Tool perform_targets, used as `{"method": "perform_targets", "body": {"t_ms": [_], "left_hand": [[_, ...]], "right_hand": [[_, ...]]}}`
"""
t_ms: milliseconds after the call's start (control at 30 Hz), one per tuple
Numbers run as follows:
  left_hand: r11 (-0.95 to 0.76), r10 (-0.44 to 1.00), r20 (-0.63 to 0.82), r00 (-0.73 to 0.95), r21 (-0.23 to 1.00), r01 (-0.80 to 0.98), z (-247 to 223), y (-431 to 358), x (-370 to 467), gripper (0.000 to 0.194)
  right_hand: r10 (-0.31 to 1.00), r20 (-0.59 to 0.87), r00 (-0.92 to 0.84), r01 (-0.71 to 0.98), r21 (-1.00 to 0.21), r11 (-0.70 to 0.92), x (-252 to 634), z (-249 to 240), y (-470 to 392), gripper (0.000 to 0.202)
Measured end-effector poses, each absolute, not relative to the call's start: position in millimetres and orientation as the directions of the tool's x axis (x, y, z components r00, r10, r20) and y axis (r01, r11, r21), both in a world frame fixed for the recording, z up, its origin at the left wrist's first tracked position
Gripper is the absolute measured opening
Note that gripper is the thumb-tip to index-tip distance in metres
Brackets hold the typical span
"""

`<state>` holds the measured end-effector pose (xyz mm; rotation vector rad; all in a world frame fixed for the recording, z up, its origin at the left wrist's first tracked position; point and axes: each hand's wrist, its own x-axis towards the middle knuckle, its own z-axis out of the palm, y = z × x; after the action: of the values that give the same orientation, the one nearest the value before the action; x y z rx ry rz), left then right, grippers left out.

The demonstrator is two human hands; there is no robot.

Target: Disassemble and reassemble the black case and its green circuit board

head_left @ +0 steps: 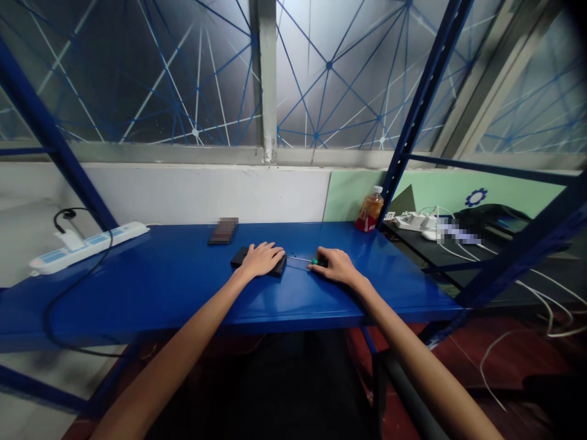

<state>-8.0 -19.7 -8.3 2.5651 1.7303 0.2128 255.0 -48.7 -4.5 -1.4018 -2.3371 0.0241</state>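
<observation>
A flat black box-shaped object (277, 269) lies on the blue table, partly covered by my left hand (262, 259). That hand rests palm down across its top, fingers stretched out flat. To the right, my right hand (338, 265) is closed around a screwdriver (314, 261) with a green and black handle. Its thin metal shaft lies nearly level and points left, the tip close to the black object's right edge; whether it touches cannot be made out. A few tiny dark bits (294, 253) lie just beyond the shaft.
A dark phone-like slab (223, 231) lies farther back. A bottle of reddish drink (369, 209) stands at the back right by a blue post. On the left sits a white power strip (89, 246) with a black cable (55, 299). White cables (541, 287) trail at right.
</observation>
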Motion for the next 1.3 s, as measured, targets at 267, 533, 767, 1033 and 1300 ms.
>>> {"method": "perform_targets", "body": {"t_ms": [267, 533, 767, 1033, 1300], "left_hand": [[-0.375, 0.926, 0.097, 0.366, 0.109, 0.920, -7.1, -21.1, -6.9, 0.057], [-0.381, 0.921, 0.133, 0.367, 0.103, 0.919, -8.7, -20.6, -7.8, 0.056], [-0.384, 0.919, 0.138, 0.369, 0.105, 0.917, -7.5, -22.0, -7.8, 0.057], [-0.385, 0.919, 0.140, 0.369, 0.109, 0.917, -7.5, -21.9, -7.7, 0.057], [-0.381, 0.921, 0.131, 0.367, 0.105, 0.919, -6.3, -22.1, -7.7, 0.058]], "right_hand": [[0.851, 0.352, -0.390, 0.870, -0.161, 0.466, 253.1, -4.6, -51.0, 0.038], [0.846, 0.335, -0.414, 0.867, -0.137, 0.479, 256.8, -3.0, -49.5, 0.042], [0.872, 0.305, -0.382, 0.892, -0.127, 0.435, 252.2, -3.4, -52.2, 0.040], [0.852, 0.353, -0.386, 0.889, -0.103, 0.446, 256.5, -1.3, -52.3, 0.050], [0.864, 0.354, -0.357, 0.886, -0.164, 0.434, 257.1, -2.1, -50.3, 0.038]]}}
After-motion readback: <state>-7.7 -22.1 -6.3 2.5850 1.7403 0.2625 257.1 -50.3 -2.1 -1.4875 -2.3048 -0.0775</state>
